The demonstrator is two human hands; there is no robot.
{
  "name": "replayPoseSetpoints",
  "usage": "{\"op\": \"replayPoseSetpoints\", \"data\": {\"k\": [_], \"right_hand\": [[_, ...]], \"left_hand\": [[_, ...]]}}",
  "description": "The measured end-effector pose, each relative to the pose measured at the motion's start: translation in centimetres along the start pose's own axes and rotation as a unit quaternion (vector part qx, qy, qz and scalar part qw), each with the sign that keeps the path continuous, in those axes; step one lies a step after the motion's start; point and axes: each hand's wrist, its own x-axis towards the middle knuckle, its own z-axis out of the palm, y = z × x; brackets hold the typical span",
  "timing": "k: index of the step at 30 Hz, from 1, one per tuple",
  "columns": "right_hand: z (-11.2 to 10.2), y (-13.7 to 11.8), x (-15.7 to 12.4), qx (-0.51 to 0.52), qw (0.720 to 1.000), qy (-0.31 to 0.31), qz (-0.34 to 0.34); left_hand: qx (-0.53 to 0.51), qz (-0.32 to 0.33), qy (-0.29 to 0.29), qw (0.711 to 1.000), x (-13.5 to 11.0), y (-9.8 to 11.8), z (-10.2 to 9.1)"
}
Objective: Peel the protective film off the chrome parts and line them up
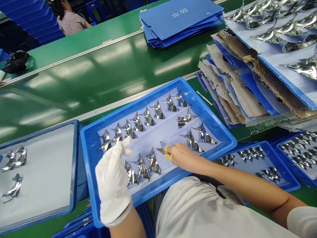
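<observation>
My right hand (182, 155), with yellow finger covers on its fingertips, pinches a shiny chrome-coloured curved piece (161, 149) low over the blue tray (158, 194). My left hand (112, 181) wears a white glove and hovers over the tray's left part. Its thumb and fingers are pressed together; whatever may be between them is hidden. Similar pointed chrome pieces (147, 117) lie in a row along the far side of the white-lined tray. Three more chrome pieces (142, 168) stand beside my left hand, and several lie at the right end.
Left of the tray is another lined tray (75, 158) with three chrome pieces. At right, trays of parts (293, 185) sit below a stack of worn sheets (237, 86). Blue plastic sheets (183, 19) lie on the green bench (104, 62). Behind it is another person (71, 23).
</observation>
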Motion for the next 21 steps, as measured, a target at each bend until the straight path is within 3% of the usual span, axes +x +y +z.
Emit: {"op": "replayPoseSetpoints", "data": {"k": [5,9,16,21], "right_hand": [[2.3,-0.1,0.9,-0.044,0.999,-0.007,0.030],[2.6,0.0,1.5,-0.064,0.997,-0.005,0.037],[-0.1,4.3,1.2,-0.149,0.982,0.084,0.081],[-2.0,6.2,0.8,-0.155,0.983,0.091,0.022]], "left_hand": [[0.028,0.004,-0.038,0.999,-0.1,-0.5,0.2],[0.068,0.011,-0.045,0.997,-0.3,-0.3,0.6],[0.077,0.002,-0.059,0.995,-0.3,-0.5,0.3],[0.078,0.001,-0.140,0.987,-0.5,-0.7,1.0]]}}
